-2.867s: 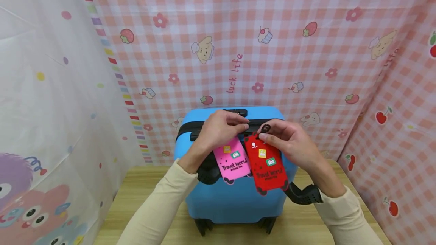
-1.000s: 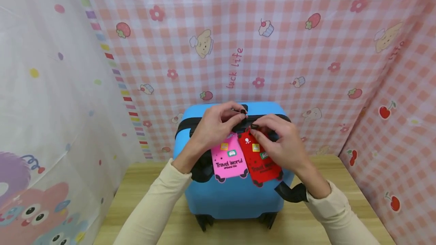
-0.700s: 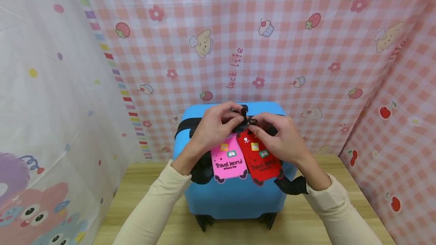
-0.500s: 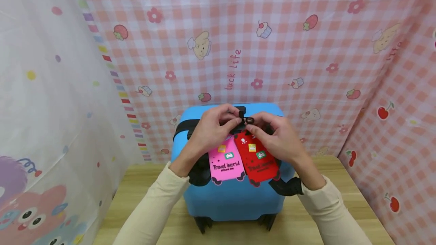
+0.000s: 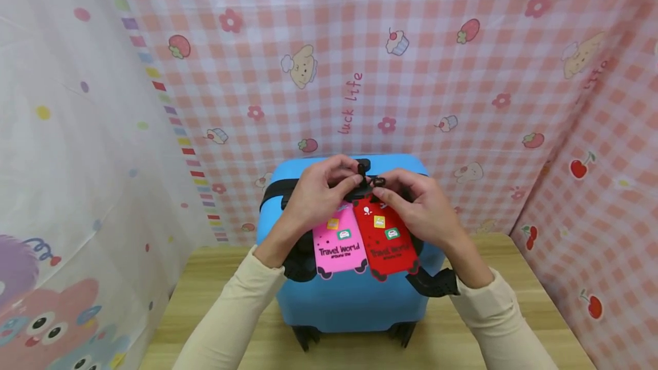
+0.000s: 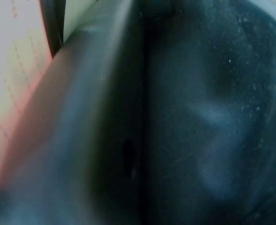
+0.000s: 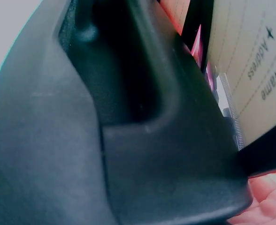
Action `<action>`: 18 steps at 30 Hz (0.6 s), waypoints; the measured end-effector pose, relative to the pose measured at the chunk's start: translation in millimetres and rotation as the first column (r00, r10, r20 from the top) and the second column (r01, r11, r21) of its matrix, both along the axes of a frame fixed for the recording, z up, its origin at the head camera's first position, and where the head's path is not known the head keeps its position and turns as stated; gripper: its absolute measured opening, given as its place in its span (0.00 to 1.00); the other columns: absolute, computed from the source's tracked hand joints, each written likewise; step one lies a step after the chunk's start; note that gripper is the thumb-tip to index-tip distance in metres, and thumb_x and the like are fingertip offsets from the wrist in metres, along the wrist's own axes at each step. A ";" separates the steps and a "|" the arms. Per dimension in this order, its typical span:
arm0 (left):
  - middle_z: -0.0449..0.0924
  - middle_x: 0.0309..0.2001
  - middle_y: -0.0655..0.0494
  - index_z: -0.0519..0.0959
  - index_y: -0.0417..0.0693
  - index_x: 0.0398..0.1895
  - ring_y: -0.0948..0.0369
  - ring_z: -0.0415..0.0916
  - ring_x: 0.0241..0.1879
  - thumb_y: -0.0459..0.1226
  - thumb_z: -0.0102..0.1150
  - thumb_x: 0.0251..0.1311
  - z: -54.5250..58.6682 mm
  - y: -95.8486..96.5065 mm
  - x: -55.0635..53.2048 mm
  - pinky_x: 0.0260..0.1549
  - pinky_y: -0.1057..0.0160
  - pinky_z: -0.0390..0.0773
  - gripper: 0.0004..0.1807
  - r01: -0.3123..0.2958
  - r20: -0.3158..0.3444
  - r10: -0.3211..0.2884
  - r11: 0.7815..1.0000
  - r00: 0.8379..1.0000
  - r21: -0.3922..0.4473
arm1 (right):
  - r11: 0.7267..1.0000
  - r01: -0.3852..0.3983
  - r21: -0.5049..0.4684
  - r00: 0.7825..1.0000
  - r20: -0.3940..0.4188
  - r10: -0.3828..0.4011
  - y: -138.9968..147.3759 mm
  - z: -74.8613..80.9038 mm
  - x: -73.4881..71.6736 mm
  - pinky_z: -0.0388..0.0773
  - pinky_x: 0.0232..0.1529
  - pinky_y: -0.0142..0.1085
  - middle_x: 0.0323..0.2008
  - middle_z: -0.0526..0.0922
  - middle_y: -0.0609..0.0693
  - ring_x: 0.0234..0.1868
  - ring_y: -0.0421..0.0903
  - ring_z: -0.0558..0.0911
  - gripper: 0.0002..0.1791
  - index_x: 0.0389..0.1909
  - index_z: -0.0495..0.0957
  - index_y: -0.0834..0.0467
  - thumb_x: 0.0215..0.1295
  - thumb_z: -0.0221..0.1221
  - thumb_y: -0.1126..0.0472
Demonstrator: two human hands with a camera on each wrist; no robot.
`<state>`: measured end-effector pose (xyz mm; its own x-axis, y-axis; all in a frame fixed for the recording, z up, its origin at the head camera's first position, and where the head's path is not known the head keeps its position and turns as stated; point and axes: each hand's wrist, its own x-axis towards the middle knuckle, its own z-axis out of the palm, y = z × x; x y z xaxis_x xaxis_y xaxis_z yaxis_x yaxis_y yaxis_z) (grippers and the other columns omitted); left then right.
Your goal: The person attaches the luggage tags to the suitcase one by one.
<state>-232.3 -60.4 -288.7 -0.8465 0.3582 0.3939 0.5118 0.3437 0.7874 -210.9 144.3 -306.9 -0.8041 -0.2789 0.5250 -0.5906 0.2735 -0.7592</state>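
A pink luggage tag (image 5: pixel 339 244) and a red luggage tag (image 5: pixel 388 238) hang side by side in front of a blue suitcase (image 5: pixel 354 301), below its black handle. My left hand (image 5: pixel 316 193) pinches a short black strap (image 5: pixel 362 171) that stands up from its fingertips. Close beside it, my right hand (image 5: pixel 424 207) pinches a small black loop (image 5: pixel 378 181) above the red tag. In the right wrist view, a pale tag back (image 7: pixel 250 65) printed "Name" and "Address" shows beside the black handle (image 7: pixel 175 173). Dark, blurred surfaces fill most of the left wrist view.
The suitcase stands on its wheels on a wooden table (image 5: pixel 216 313). A pink checked curtain (image 5: pixel 437 84) hangs close behind it, another checked one (image 5: pixel 617 187) to the right, and a white patterned curtain (image 5: pixel 67 159) on the left.
My right hand has moved left toward my left hand, bringing the red tag against the pink one. The black strap now stands up at my left fingertips. The last half second shows little movement.
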 end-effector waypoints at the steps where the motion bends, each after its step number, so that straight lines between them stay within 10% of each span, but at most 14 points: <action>1: 0.87 0.42 0.58 0.78 0.48 0.47 0.65 0.83 0.42 0.37 0.58 0.69 0.0 -0.3 0.0 0.46 0.61 0.78 0.07 0.003 0.001 -0.003 1.000 1.000 0.007 | 1.000 0.001 0.004 1.000 -0.001 -0.001 -0.3 0.1 0.1 0.79 0.28 0.34 0.31 0.83 0.53 0.27 0.45 0.79 0.06 0.43 0.82 0.61 0.68 0.61 0.65; 18: 0.88 0.41 0.56 0.80 0.46 0.46 0.64 0.84 0.41 0.35 0.59 0.68 -2.6 -1.5 0.4 0.43 0.63 0.81 0.07 0.038 -0.027 -0.036 0.995 0.999 0.096 | 0.999 0.046 0.001 0.998 -0.033 -0.046 -2.2 -0.3 1.2 0.80 0.30 0.34 0.32 0.86 0.52 0.29 0.44 0.81 0.10 0.47 0.79 0.60 0.67 0.63 0.65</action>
